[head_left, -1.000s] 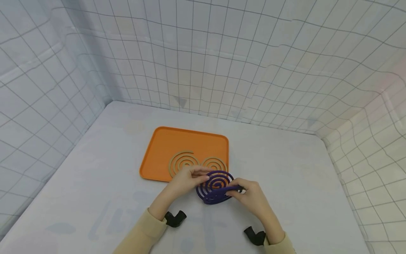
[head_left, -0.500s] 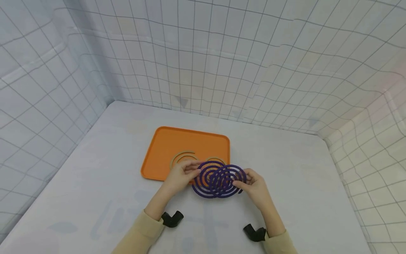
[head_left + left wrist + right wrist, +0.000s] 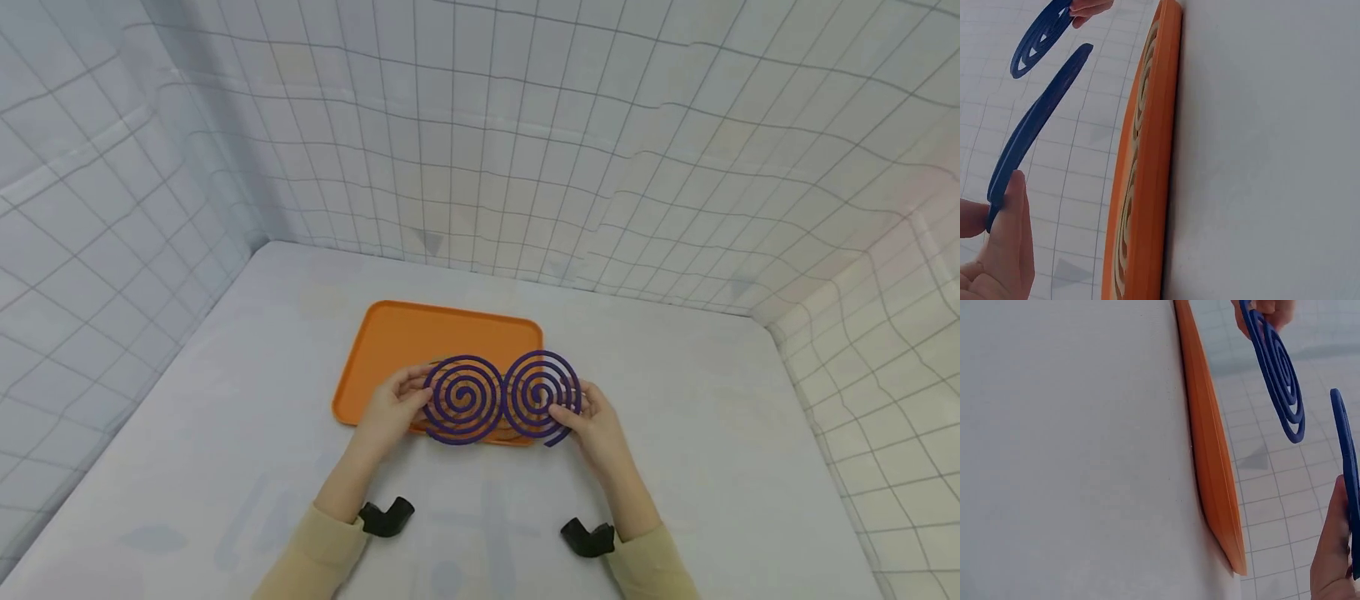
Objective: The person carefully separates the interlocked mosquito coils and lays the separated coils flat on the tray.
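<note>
Two purple mosquito coils are held up side by side over the tray's near right part, their facing edges close together in the head view. My left hand (image 3: 388,410) pinches the left coil (image 3: 463,397) at its outer edge between thumb and fingers. The right coil (image 3: 541,395) is in my right hand (image 3: 598,423), thumb across its front and fingers behind. Both wrist views show the coils raised and tilted, with a gap between them. Beneath, tan coils (image 3: 1125,231) lie in the orange tray (image 3: 450,327), mostly hidden behind the purple ones in the head view.
A white table (image 3: 675,400) bears the tray. White grid-patterned curtains (image 3: 480,150) enclose the back and both sides. A black elbow-shaped piece (image 3: 387,517) is at the left wrist, and another black piece (image 3: 587,537) at the right.
The purple coils were overlapping, one tilted across the other. They have been drawn apart side by side, turned to face the camera and moved farther over the tray.
</note>
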The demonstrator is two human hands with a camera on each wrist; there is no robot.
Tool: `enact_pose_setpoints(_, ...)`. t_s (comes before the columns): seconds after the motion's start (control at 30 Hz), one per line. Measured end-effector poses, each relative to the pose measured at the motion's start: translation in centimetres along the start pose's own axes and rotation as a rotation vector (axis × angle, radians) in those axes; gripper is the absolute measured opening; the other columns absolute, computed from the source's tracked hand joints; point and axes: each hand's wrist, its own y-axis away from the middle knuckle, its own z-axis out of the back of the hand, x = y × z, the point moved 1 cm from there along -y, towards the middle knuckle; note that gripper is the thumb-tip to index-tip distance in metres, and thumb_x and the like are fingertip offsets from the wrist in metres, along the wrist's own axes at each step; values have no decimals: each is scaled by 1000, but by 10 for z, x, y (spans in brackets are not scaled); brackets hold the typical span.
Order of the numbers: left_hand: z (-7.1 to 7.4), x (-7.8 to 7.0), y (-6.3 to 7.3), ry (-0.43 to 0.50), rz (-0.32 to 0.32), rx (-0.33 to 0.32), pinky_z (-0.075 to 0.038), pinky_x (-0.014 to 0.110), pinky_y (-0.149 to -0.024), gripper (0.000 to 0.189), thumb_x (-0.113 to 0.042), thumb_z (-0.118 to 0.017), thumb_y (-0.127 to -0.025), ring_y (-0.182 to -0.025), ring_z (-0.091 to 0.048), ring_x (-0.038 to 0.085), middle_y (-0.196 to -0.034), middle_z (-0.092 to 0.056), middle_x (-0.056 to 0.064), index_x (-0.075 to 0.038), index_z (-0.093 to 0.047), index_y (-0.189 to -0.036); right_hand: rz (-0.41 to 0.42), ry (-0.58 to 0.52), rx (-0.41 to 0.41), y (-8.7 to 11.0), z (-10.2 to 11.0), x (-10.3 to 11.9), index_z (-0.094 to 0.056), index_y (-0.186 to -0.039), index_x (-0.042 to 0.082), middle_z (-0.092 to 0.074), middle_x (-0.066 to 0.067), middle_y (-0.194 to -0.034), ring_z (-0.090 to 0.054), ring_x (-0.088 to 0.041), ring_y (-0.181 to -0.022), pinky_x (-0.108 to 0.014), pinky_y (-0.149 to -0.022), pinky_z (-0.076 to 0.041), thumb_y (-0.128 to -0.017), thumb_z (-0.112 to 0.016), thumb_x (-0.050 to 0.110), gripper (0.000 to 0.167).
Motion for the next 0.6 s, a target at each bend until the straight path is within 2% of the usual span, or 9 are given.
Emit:
enact_pose_setpoints(0.1, 13, -4, -2, 32, 29, -50, -54, 16, -75, 37, -4, -50, -101, -90, -62, 3, -126, -56, 22, 2, -49, -137, -17, -5, -2, -6, -5, -1, -43, -134, -2, -67, -3, -110, -68, -9, -93, -23, -83, -56, -92, -63, -3, 46)
enact_pose_setpoints(0.2, 26, -7, -5, 23, 48, -99, -53, 14, -74, 40, -6, -50, -102, -85, -60, -1, -129, -53, 23, 2, -45, -140, -36, 1, -6, -12, -10, -1, -44, -131, -2, -68, -3, -107, -68, -9, -90, -22, -80, -56, -95, -61, 2, 40)
enact_pose_setpoints(0.37, 48, -6, -16, 10, 58, -157, -53, 13, -74, 43, -7, -49, -102, -86, -59, -2, -134, -51, 22, 0, -41, -144, -72, -23, -4, -23, -18, 0, -46, -130, -2, -69, 0, -102, -68, -9, -85, -21, -77, -55, -98, -58, 6, 35)
enact_pose_setpoints(0.5, 59, -8, -25, 48, 79, -200, -52, 12, -72, 44, -7, -49, -103, -85, -57, -4, -136, -50, 20, 0, -39, -145, -97, -39, -15, -33, -24, -1, -46, -129, -1, -68, -1, -102, -67, -8, -84, -21, -75, -55, -99, -57, 8, 33)
enact_pose_setpoints(0.6, 65, -9, -33, 94, 105, -230, -52, 11, -71, 46, -6, -48, -102, -82, -57, -4, -130, -50, 16, 1, -37, -146, -112, -13, -43, -40, -27, -1, -47, -129, 0, -68, -3, -105, -66, -8, -85, -21, -74, -54, -100, -57, 13, 34)
